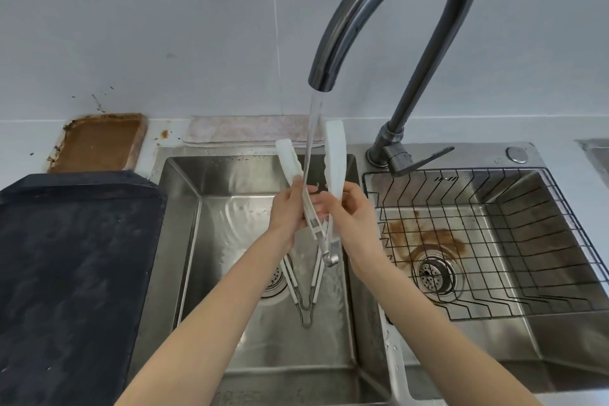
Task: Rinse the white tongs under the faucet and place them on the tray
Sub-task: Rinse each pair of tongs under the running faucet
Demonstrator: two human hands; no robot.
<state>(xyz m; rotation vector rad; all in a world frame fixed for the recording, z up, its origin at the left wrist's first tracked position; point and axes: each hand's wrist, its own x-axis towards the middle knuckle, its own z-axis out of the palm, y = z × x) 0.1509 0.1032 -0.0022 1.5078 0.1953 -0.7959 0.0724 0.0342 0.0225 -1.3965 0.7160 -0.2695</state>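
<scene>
I hold the white tongs [334,158] upright over the left sink basin [184,241], arms spread, hinge end down. My left hand [288,211] grips the left arm and my right hand [349,214] grips the right arm. Water streams from the dark curved faucet [395,10] down between the two arms. The dark tray [75,273] lies on the counter left of the sink.
A second pair of tongs [304,293] lies on the left basin's floor near its drain. The right basin holds a black wire rack [494,241] over a rust-stained drain. A rusty brown tray [99,142] and a cloth [250,128] sit against the back wall.
</scene>
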